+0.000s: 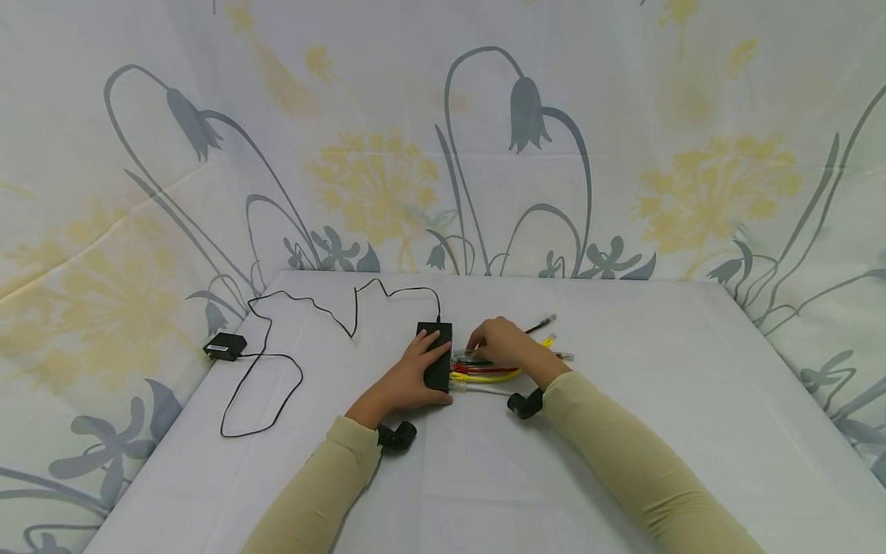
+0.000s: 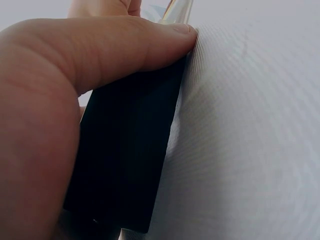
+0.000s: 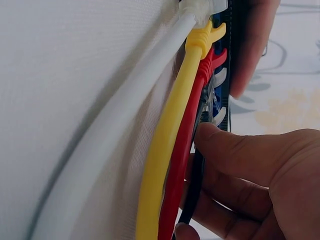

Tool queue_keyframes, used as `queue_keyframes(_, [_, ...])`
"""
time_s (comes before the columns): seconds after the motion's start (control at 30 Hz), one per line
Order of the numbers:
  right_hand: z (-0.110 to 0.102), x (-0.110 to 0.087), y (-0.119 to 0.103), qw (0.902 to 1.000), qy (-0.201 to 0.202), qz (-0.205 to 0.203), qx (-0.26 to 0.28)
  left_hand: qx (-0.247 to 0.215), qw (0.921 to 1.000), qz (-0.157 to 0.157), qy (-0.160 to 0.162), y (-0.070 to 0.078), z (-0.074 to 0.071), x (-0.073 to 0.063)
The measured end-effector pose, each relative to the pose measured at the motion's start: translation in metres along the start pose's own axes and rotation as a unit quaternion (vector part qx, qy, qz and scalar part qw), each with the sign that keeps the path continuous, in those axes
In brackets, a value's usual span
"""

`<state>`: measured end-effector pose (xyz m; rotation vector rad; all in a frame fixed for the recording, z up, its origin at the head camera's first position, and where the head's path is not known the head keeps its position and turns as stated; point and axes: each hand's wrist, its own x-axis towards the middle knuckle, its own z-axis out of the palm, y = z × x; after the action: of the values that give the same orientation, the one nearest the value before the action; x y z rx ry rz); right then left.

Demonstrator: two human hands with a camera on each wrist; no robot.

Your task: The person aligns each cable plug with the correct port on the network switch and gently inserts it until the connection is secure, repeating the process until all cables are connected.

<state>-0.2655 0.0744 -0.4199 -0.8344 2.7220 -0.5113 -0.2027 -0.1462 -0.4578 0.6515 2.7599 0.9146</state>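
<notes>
A black network switch lies on the white-covered table. My left hand grips it, fingers spread over its top and thumb along the near end; in the left wrist view its dark side shows below the thumb. At the switch's right side, my right hand pinches a black network cable close to its plug, beside the ports. Next to it in the right wrist view, a red cable, a yellow cable and a white cable run from the port row. My fingers partly hide the black cable's plug.
A black power adapter sits at the table's left edge. Its thin cord loops across the left side and reaches the switch's far end. Past my right hand, a loose black cable end sticks out. Flower-patterned cloth surrounds the table.
</notes>
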Motion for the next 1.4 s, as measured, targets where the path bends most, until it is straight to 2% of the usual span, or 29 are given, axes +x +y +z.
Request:
queue_keyframes(0.57, [0.001, -0.001, -0.003, 0.9994, 0.009, -0.032, 0.000, -0.001, 1.0000, 0.003, 0.000, -0.002, 0.001, 0.000])
queue_keyframes(0.8, [0.003, -0.001, -0.005, 0.9995, 0.012, -0.028, -0.004, -0.003, 1.0000, 0.003, -0.001, -0.001, 0.000, 0.000])
queue_keyframes(1.17, [0.002, -0.002, -0.011, 0.9997, -0.006, -0.021, -0.003, -0.003, 1.0000, 0.006, -0.001, 0.000, -0.001, 0.000])
queue_keyframes(1.4, [0.003, -0.003, -0.013, 1.0000, -0.002, -0.002, 0.007, -0.005, 1.0000, 0.005, -0.001, 0.001, -0.002, -0.001])
